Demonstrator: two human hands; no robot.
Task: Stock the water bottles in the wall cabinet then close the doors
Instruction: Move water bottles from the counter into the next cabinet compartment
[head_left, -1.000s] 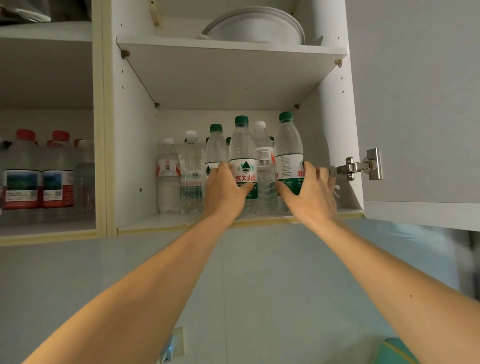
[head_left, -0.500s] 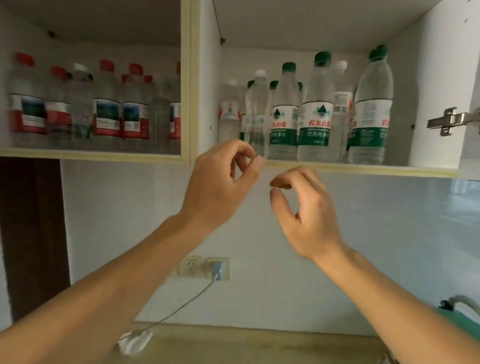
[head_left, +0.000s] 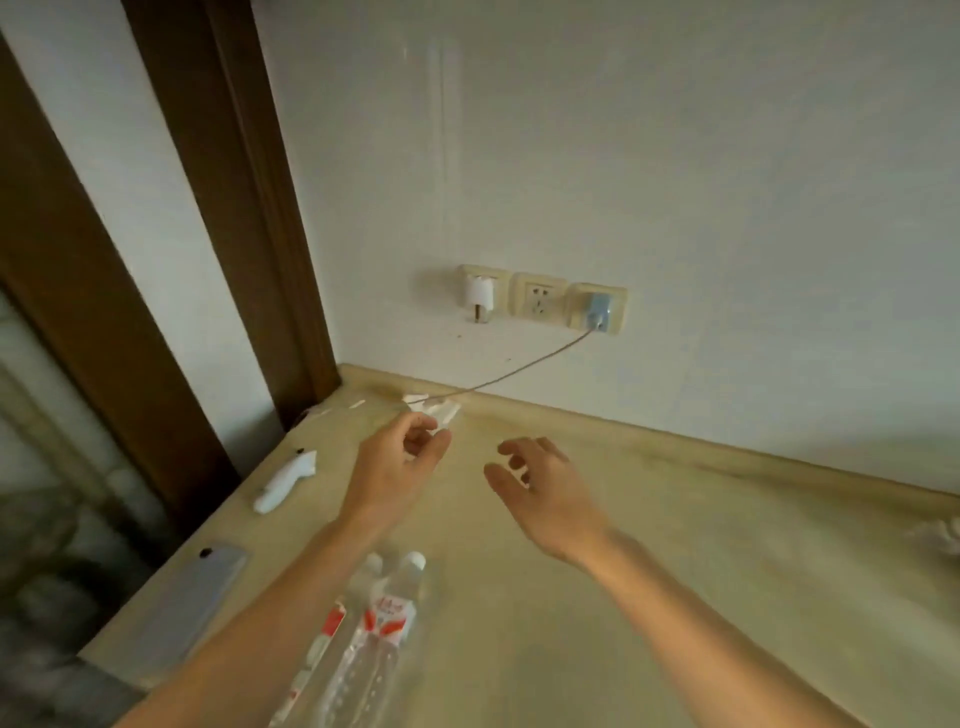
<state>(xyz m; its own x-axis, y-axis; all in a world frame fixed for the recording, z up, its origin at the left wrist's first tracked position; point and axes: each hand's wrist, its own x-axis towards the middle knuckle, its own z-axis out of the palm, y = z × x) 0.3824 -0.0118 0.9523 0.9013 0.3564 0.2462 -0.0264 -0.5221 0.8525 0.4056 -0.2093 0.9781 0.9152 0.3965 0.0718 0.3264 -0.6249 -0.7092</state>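
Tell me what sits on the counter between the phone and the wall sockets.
In the head view, a small white object lies on the counter between the phone and the wall sockets; the left hand hovers nearby.

Clear plastic bottles, smooth matt countertop, dark wood frame

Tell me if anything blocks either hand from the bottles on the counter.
Nothing visible does. The two clear plastic white-capped bottles with red labels stand on the beige counter below the left hand and right hand, both empty.
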